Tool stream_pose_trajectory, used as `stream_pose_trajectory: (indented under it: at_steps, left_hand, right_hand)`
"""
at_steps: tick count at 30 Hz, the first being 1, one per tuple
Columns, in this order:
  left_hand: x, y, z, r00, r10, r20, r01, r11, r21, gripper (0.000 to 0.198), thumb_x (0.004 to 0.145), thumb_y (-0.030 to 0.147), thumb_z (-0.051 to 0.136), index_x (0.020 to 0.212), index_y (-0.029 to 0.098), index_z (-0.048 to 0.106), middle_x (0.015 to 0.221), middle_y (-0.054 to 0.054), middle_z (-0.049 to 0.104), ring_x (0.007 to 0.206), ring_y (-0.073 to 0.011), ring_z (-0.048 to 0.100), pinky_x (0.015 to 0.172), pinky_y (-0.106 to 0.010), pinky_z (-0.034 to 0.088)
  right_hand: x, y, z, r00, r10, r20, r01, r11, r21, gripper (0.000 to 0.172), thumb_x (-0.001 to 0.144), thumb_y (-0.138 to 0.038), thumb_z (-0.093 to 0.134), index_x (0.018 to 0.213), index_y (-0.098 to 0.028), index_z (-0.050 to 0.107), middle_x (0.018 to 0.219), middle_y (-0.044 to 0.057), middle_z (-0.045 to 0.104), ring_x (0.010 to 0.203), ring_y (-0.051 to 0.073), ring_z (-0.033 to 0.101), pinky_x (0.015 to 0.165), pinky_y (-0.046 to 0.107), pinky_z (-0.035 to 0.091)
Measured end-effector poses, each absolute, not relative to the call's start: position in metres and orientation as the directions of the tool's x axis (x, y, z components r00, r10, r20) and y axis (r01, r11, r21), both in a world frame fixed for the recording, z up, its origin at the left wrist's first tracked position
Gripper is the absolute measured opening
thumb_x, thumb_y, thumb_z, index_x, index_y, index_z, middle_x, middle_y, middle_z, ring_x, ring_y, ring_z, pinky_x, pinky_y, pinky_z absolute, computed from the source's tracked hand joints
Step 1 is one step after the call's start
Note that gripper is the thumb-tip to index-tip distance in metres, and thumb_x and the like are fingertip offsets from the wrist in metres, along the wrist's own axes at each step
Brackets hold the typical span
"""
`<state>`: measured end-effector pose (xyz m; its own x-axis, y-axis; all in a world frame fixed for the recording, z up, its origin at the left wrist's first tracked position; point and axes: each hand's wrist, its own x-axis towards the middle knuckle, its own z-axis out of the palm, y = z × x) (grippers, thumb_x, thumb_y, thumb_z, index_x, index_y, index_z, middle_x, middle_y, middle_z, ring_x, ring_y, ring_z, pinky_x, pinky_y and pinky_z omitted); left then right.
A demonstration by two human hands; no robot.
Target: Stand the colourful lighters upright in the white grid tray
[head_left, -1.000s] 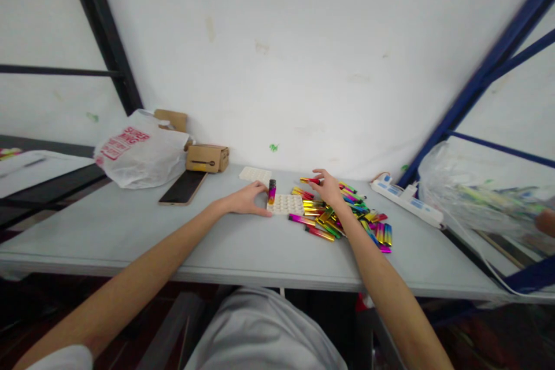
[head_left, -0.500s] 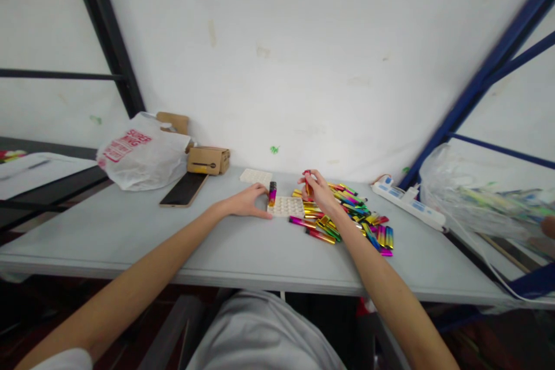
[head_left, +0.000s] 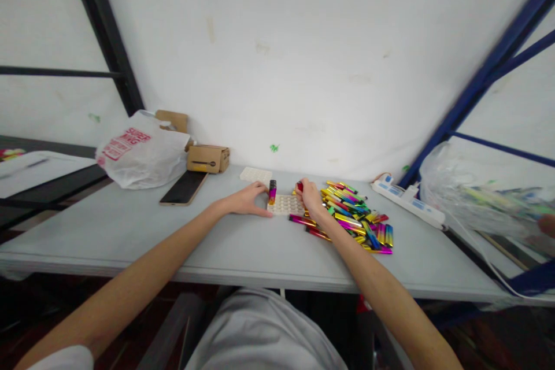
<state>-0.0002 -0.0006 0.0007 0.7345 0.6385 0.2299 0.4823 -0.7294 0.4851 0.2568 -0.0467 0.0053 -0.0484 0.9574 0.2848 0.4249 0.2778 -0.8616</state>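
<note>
A small white tray with round pockets [head_left: 284,204] lies on the grey table [head_left: 130,225]. One pink and black lighter [head_left: 272,191] stands upright at its far left corner. My left hand [head_left: 245,199] rests against the tray's left edge, fingers curled at its side. My right hand [head_left: 310,198] is closed on a red lighter [head_left: 299,187], held upright over the tray's right end. A heap of shiny multicoloured lighters [head_left: 351,217] lies just right of the tray.
A second white tray [head_left: 255,174] lies behind. At back left are a phone [head_left: 182,187], a cardboard box [head_left: 208,158] and a white plastic bag [head_left: 141,150]. A power strip [head_left: 407,200] and a clear bag [head_left: 481,191] are at right, by blue frame bars.
My right hand picked a red lighter from the far side of the heap and carried it left to the tray. My left hand stayed at the tray's edge.
</note>
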Motion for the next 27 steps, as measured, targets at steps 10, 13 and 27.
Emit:
stream_pose_trajectory:
  at_steps: [10, 13, 27]
  left_hand:
    - [0.001, -0.001, 0.002, 0.729, 0.647, 0.225, 0.486, -0.72, 0.495, 0.08, 0.072, 0.066, 0.087, 0.132, 0.017, 0.068, 0.136, -0.015, 0.066, 0.125, -0.0345, 0.062, 0.113, -0.042, 0.047]
    - [0.001, -0.002, 0.002, 0.726, 0.653, 0.216, 0.493, -0.714, 0.498, 0.08, 0.071, 0.065, 0.087, 0.131, 0.016, 0.068, 0.136, -0.016, 0.066, 0.127, -0.035, 0.061, 0.113, -0.041, 0.047]
    - [0.002, 0.0, 0.0, 0.726, 0.648, 0.231, 0.468, -0.711, 0.524, 0.082, 0.07, 0.065, 0.088, 0.134, 0.019, 0.068, 0.138, -0.013, 0.065, 0.126, -0.0351, 0.061, 0.115, -0.044, 0.045]
  right_hand:
    - [0.248, -0.058, 0.017, -0.07, 0.969, 0.236, 0.244, 0.246, -0.938, 0.077, 0.094, -0.089, 0.023, 0.073, -0.024, 0.057, 0.055, -0.005, 0.034, 0.047, 0.015, 0.034, 0.047, 0.029, 0.029]
    - [0.249, -0.058, 0.016, -0.115, 0.946, 0.302, 0.262, 0.322, -0.91, 0.072, 0.095, -0.086, 0.032, 0.095, -0.023, 0.066, 0.061, -0.005, 0.042, 0.052, 0.015, 0.041, 0.049, 0.028, 0.035]
    - [0.248, -0.065, 0.012, -0.292, 0.812, 0.505, 0.532, 0.576, -0.62, 0.03, 0.103, -0.044, 0.06, 0.108, -0.018, 0.073, 0.087, 0.005, 0.079, 0.078, 0.02, 0.072, 0.078, 0.029, 0.053]
